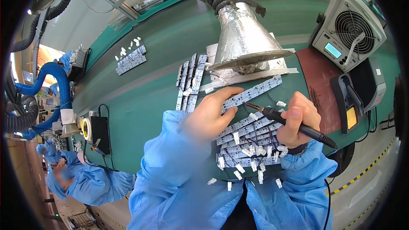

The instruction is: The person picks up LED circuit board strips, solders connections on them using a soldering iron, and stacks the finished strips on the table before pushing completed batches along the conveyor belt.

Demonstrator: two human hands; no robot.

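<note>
A long, narrow LED strip board [251, 93], white and dotted with small components, is pressed flat on the green surface [145, 98] by the fingers of the left hand [213, 113], which are spread on it and not closed around it. A soldering iron [294, 123] with a black rubbery handle is gripped like a pen by the right hand [298, 121], and its thin metal tip is placed just beside the strip. More such boards with black wires and white plastic connectors [247, 145] are piled under both hands. A cone-shaped fume hood [245, 38], wrapped in wrinkled silver foil, is hung just behind the strip. A grey boxy fan unit [347, 27] is seen at the right.
</note>
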